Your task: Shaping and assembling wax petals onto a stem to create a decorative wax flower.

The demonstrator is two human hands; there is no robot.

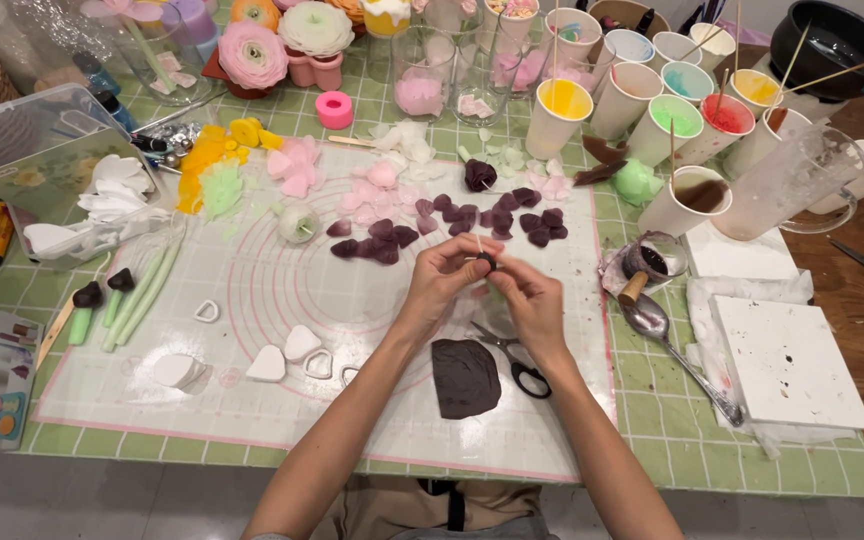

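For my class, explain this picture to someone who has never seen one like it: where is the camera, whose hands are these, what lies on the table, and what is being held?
There is only one picture, taken by a camera worn on a person's head, looking down at their own two bare hands. The left hand and right hand meet above a translucent work mat and pinch a small dark purple piece between the fingertips. Just below them lie a flattened dark purple sheet and scissors. Further up the mat sit many dark purple petals, pink petals and heart-shaped cutters. To the right stand paper cups of coloured liquid, a spoon and a white block.
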